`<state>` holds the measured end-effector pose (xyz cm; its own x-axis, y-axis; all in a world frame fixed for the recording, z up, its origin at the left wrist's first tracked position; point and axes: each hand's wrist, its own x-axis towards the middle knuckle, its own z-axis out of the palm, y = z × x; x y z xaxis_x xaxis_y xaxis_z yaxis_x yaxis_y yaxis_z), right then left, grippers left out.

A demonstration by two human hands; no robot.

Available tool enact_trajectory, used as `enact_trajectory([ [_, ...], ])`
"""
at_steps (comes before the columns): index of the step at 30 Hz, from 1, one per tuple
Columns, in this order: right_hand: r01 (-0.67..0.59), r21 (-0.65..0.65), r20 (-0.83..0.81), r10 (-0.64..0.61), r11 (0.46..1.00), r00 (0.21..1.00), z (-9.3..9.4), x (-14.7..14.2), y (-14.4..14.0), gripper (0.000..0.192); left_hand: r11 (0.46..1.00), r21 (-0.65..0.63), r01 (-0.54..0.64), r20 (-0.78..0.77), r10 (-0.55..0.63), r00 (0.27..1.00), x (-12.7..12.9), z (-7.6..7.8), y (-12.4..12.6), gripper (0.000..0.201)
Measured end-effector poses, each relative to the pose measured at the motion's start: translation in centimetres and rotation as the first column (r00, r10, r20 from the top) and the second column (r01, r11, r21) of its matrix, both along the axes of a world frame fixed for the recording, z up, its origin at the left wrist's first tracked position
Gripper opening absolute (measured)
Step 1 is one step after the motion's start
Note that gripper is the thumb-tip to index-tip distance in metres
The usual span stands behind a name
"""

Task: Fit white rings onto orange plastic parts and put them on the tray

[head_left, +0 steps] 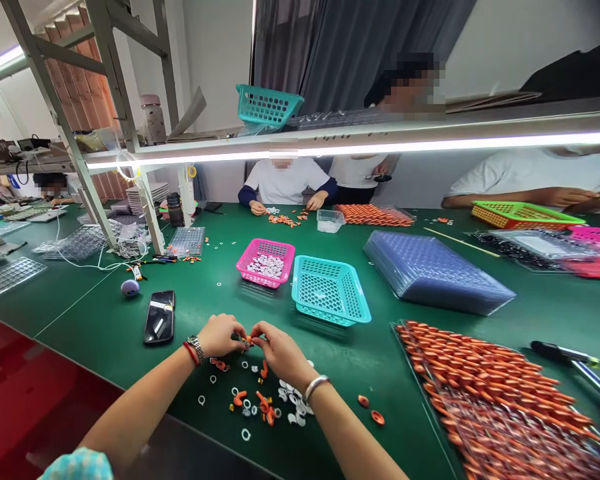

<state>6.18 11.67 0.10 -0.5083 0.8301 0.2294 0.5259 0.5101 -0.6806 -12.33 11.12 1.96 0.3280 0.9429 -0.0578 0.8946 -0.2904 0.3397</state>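
My left hand [222, 335] and my right hand [279, 349] meet over the green table [105, 327], fingertips pinched together on a small orange part [249, 339]. The left wrist carries a watch and a red band, the right a silver bangle. Below the hands lie several loose white rings [289, 395] and orange pieces [265, 404]. Two more orange pieces [371, 410] rest to the right of my right forearm.
A black phone [159, 317] lies to the left, with a teal basket [330, 291] and a pink basket [265, 262] of white parts beyond my hands. At right sit a tray of orange parts [490, 393] and stacked clear trays [435, 270]. Other people work across the table.
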Motion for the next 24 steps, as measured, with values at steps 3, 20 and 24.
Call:
enact_trajectory([
  [3, 0.051, -0.016, -0.072, -0.052, 0.999, 0.996, 0.1, 0.5, 0.2, 0.012, 0.999, 0.011, -0.030, -0.031, 0.031, 0.999, 0.2, -0.3, 0.6, 0.023],
  [20, -0.005, -0.477, -0.533, -0.284, 0.879, 0.797, -0.6, 7.2, -9.7, 0.029, 0.961, 0.107, -0.254, 0.190, 0.231, 0.954, -2.6, 0.1, -8.7, 0.017],
  [24, -0.094, -0.647, -0.586, -0.415, 0.757, 0.696, -2.3, 8.2, -13.0, 0.036, 0.910, 0.198, -0.364, 0.223, 0.319, 0.921, -3.6, -0.3, -8.0, 0.017],
])
